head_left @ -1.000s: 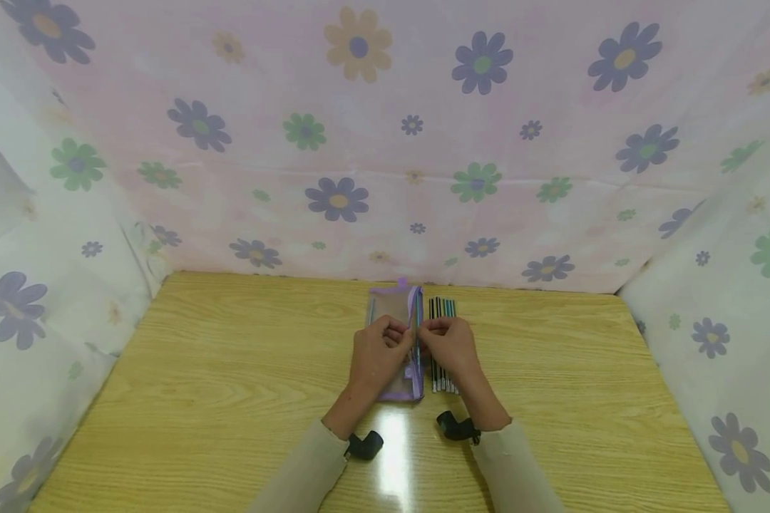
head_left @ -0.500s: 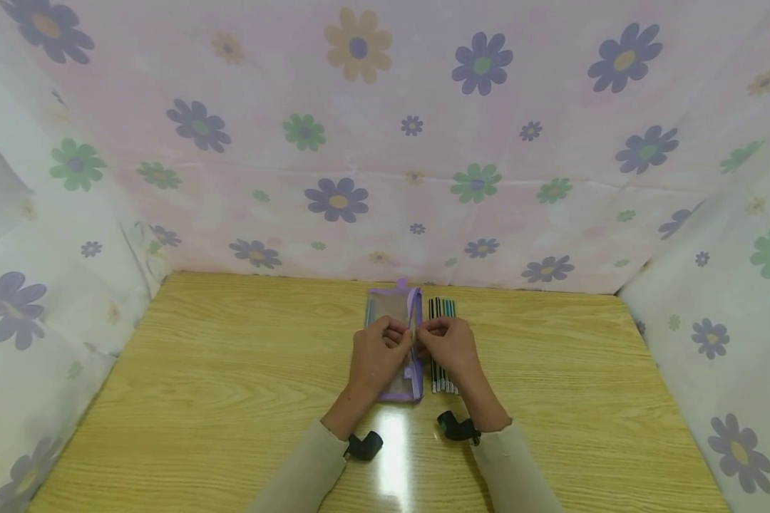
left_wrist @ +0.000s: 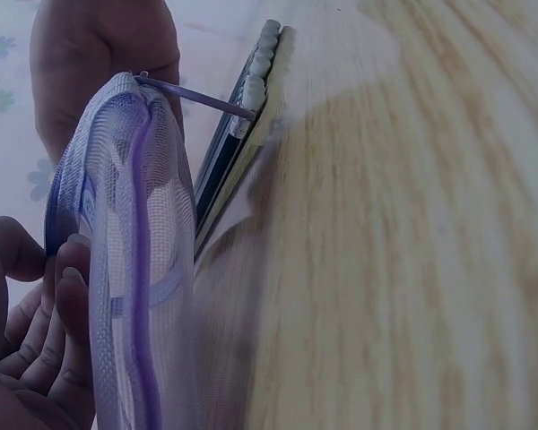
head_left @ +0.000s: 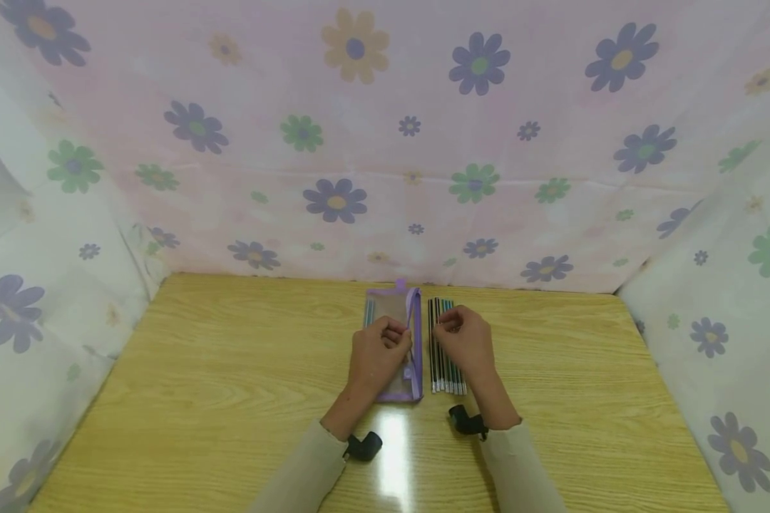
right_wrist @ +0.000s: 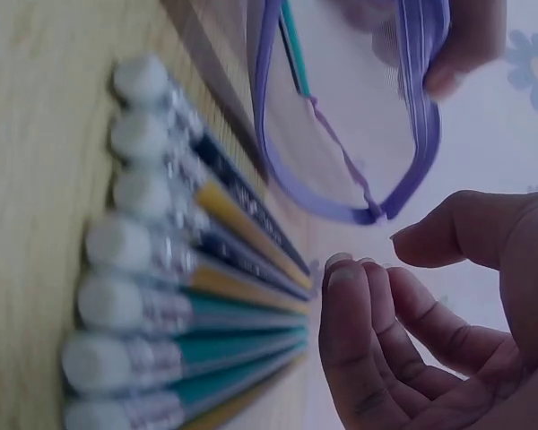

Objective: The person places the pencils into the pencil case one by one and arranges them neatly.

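Right fingers point(right_wrist: 348, 331) shifted over pencils point(right_wrist: 224, 311), pouch point(head_left: 418, 342) alongside

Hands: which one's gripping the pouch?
The left hand: its thumb and fingers pinch the purple-trimmed pouch by its edge. The right hand hovers over the pencils, holding nothing.

On the table point(head_left: 231, 356), the pouch point(head_left: 418, 349) lies left and the row of pencils point(head_left: 441, 360) just to its right, erasers toward the near side. The left hand point(head_left: 380, 353) is at the pouch, the right hand point(head_left: 470, 342) over the pencils. The cloth wall point(head_left: 372, 157) stands behind.
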{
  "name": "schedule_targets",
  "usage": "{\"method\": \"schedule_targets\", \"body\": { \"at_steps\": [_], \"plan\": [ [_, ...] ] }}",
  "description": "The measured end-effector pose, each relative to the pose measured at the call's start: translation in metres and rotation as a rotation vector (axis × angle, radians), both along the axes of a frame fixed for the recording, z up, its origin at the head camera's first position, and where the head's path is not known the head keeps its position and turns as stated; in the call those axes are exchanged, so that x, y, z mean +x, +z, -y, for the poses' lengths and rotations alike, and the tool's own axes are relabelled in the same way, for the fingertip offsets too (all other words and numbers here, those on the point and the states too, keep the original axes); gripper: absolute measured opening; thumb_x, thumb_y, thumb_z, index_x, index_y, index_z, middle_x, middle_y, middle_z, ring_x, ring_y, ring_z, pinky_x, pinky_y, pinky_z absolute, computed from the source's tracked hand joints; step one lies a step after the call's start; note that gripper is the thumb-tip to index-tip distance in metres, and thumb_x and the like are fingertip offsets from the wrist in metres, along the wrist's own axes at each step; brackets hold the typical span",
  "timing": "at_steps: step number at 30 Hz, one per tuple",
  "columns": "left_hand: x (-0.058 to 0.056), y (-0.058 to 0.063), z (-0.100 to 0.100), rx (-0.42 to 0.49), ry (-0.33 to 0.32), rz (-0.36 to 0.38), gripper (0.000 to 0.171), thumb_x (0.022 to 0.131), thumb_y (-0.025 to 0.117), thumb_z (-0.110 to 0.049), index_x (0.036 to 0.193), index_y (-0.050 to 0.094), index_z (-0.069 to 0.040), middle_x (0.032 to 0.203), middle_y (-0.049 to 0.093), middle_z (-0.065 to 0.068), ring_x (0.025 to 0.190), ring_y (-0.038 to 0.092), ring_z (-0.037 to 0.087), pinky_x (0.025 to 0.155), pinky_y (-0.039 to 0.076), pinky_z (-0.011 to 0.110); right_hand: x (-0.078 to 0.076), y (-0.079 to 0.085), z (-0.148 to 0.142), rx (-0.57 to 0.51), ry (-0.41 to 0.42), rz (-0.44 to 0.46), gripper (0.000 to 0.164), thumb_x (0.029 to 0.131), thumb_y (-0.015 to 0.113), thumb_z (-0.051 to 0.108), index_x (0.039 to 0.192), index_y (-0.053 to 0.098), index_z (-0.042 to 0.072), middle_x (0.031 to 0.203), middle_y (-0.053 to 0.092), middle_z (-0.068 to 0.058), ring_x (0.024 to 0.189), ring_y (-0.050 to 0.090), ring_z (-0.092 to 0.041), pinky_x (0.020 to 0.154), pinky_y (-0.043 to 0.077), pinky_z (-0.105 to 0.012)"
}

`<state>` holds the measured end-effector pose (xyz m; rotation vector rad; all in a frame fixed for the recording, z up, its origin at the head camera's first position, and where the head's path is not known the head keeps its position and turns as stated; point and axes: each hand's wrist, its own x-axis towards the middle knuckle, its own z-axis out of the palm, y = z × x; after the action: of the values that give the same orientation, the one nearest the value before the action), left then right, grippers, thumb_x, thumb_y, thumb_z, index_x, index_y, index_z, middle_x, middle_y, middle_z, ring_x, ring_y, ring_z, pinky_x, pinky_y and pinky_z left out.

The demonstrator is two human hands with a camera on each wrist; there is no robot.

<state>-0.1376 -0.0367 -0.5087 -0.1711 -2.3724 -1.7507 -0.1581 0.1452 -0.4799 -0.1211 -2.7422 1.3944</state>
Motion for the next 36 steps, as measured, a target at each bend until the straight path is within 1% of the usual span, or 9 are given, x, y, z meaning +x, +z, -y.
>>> {"method": "schedule_targets", "body": {
  "at_steps": [3, 8, 12, 16, 21, 24, 28, 31, 36],
  "plan": [
    [0.0, 0.0, 0.0, 0.018, -0.007, 0.004, 0.004, 0.094, 0.075, -0.007, 0.094, 0.074, -0.003, 0.074, 0.074, 0.001, 0.054, 0.068, 0.008, 0.05, 0.061, 0.027, 0.0, 0.002, -0.005, 0.016, -0.011, -0.012, 0.018, 0.086, 0.073, 0.011, 0.103, 0.075, 0.004, 0.09, 0.074, -0.011, 0.082, 0.072, -0.027, 0.065, 0.06, -0.035],
    [0.001, 0.0, 0.001, 0.04, -0.017, 0.001, 0.004, 0.095, 0.074, -0.006, 0.094, 0.073, -0.002, 0.075, 0.074, 0.002, 0.053, 0.069, 0.01, 0.05, 0.061, 0.028, -0.001, 0.004, -0.012, 0.043, -0.004, -0.016, 0.02, 0.088, 0.072, 0.01, 0.105, 0.076, 0.001, 0.089, 0.074, -0.012, 0.081, 0.072, -0.029, 0.068, 0.061, -0.039],
    [0.001, 0.0, 0.001, 0.039, -0.019, 0.001, 0.005, 0.095, 0.074, -0.007, 0.095, 0.073, -0.002, 0.075, 0.074, 0.002, 0.053, 0.069, 0.009, 0.05, 0.061, 0.028, -0.002, 0.003, -0.017, 0.073, -0.003, 0.005, 0.023, 0.089, 0.072, 0.009, 0.11, 0.076, 0.001, 0.092, 0.074, -0.012, 0.084, 0.072, -0.029, 0.07, 0.062, -0.04],
    [0.0, -0.001, 0.002, 0.036, -0.025, -0.006, 0.006, 0.096, 0.074, -0.008, 0.095, 0.073, -0.002, 0.075, 0.074, 0.002, 0.053, 0.069, 0.008, 0.051, 0.061, 0.027, -0.003, 0.002, -0.022, 0.087, 0.003, 0.006, 0.025, 0.088, 0.071, 0.007, 0.113, 0.075, 0.0, 0.094, 0.074, -0.014, 0.086, 0.074, -0.032, 0.069, 0.062, -0.043],
    [0.0, -0.001, 0.002, 0.048, -0.033, -0.015, 0.006, 0.096, 0.074, -0.007, 0.094, 0.073, -0.002, 0.076, 0.075, 0.003, 0.053, 0.069, 0.009, 0.051, 0.061, 0.028, -0.005, -0.002, -0.03, 0.104, 0.012, 0.01, 0.024, 0.089, 0.071, 0.008, 0.111, 0.074, 0.0, 0.096, 0.074, -0.015, 0.087, 0.074, -0.032, 0.068, 0.062, -0.042],
    [0.001, 0.0, 0.001, 0.052, -0.035, -0.015, 0.007, 0.096, 0.073, -0.008, 0.094, 0.073, -0.001, 0.076, 0.075, 0.004, 0.054, 0.069, 0.01, 0.051, 0.062, 0.028, -0.005, -0.003, -0.033, 0.126, 0.008, 0.016, 0.02, 0.089, 0.07, 0.008, 0.107, 0.075, 0.0, 0.096, 0.074, -0.015, 0.086, 0.074, -0.032, 0.068, 0.061, -0.041],
    [0.0, 0.0, 0.001, 0.05, -0.032, -0.013, 0.007, 0.096, 0.073, -0.008, 0.095, 0.073, -0.001, 0.076, 0.075, 0.003, 0.054, 0.069, 0.01, 0.051, 0.062, 0.028, -0.006, -0.004, -0.035, 0.167, 0.009, 0.031, 0.017, 0.089, 0.068, 0.007, 0.103, 0.075, 0.001, 0.095, 0.074, -0.015, 0.086, 0.072, -0.031, 0.07, 0.061, -0.043],
    [0.001, 0.0, 0.002, 0.049, -0.027, -0.013, 0.007, 0.096, 0.073, -0.008, 0.096, 0.073, -0.001, 0.076, 0.075, 0.003, 0.054, 0.069, 0.009, 0.051, 0.062, 0.028, -0.006, -0.004, -0.036, 0.171, 0.017, 0.049, 0.016, 0.089, 0.069, 0.007, 0.102, 0.074, 0.0, 0.093, 0.074, -0.015, 0.085, 0.07, -0.03, 0.072, 0.061, -0.046],
    [0.001, 0.0, 0.002, 0.047, -0.022, -0.012, 0.007, 0.096, 0.074, -0.008, 0.095, 0.073, -0.002, 0.076, 0.075, 0.003, 0.054, 0.069, 0.01, 0.051, 0.061, 0.028, -0.006, -0.004, -0.037, 0.153, 0.023, 0.077, 0.017, 0.09, 0.072, 0.009, 0.104, 0.073, -0.001, 0.091, 0.073, -0.014, 0.081, 0.069, -0.029, 0.07, 0.06, -0.046]
  ]
}}
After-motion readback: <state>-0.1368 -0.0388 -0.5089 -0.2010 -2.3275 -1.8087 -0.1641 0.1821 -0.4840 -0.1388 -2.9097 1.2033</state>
